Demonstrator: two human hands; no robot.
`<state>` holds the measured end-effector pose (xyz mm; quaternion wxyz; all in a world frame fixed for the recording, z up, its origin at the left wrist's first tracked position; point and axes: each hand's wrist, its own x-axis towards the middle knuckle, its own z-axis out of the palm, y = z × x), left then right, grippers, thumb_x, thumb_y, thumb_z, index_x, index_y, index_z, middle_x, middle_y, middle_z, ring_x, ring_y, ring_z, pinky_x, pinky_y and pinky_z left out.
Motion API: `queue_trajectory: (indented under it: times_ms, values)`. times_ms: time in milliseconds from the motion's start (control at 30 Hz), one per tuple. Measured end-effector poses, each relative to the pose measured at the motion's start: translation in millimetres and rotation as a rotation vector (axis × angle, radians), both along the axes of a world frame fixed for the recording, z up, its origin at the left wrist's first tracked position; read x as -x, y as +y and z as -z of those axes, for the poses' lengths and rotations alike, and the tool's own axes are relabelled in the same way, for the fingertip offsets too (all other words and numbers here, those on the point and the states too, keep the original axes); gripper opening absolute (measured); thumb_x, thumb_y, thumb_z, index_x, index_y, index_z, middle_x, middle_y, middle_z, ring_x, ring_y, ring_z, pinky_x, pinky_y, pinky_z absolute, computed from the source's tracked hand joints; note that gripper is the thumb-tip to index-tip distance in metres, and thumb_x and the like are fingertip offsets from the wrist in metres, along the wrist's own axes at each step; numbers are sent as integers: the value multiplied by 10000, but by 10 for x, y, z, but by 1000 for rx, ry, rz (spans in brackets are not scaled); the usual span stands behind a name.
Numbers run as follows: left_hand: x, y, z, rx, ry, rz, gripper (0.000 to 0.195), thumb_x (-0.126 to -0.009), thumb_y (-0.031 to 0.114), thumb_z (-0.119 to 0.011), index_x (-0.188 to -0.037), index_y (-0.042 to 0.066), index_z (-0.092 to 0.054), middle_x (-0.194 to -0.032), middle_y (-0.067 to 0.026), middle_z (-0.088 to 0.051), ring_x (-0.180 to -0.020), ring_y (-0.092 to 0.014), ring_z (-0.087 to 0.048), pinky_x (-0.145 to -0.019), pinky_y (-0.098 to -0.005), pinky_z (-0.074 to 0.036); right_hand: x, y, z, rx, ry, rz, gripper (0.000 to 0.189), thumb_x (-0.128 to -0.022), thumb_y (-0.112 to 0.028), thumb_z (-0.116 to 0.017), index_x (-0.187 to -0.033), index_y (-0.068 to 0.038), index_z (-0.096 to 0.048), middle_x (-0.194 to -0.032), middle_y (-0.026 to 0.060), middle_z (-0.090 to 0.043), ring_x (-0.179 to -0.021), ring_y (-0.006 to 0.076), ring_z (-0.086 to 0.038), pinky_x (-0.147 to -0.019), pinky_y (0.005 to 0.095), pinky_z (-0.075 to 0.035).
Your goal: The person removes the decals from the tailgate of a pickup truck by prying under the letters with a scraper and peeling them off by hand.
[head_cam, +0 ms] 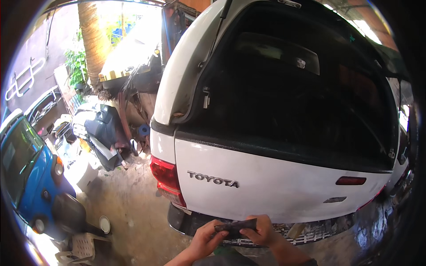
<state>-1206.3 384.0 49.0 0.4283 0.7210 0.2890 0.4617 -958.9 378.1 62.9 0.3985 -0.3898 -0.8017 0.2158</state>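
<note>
My left hand [207, 236] and my right hand [261, 232] grip opposite ends of a dark, thin sheet [235, 229], possibly sandpaper. Thumbs press on its near side, and it is held roughly level in front of my body. Just beyond it is the rear bumper [183, 221] of a white Toyota pickup, below the closed white tailgate [263, 193]. To the right of my right hand, a yellowish-brown flat piece [296, 230] lies on the bumper's tread. Above the tailgate, the canopy's rear opening [293, 109] is dark inside.
A red tail light [168, 181] marks the pickup's left corner. Left of it are a concrete floor [139, 206], a white round lid or container [105, 224], a beige plastic chair [81, 247] and a blue vehicle [33, 186]. Dark vehicle parts [100, 129] are piled behind.
</note>
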Motion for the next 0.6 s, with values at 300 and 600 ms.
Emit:
queue_trajectory:
  times_ms: [300,600]
  values:
    - [-52,135,48,150,-502,-53,57,-989,-2,-650,-1040,-10,-674,-987,-81,-656,-885,-192,-635,-789,-296,-498,285,318,-797,128,-121,-122,352,-931,-340,-790,-1008,-26,-650,-726,161,-650,-623,393,-647,-587,434,-510]
    - [-233,363,120,2,-185,-308,630,-972,56,-705,-1532,3,-420,-1220,-126,-621,-1076,-196,-647,-832,-320,-562,695,1160,-2193,81,-832,-4,330,-1002,-281,-666,-1147,6,-590,-801,245,-709,-782,445,-708,-705,506,-542]
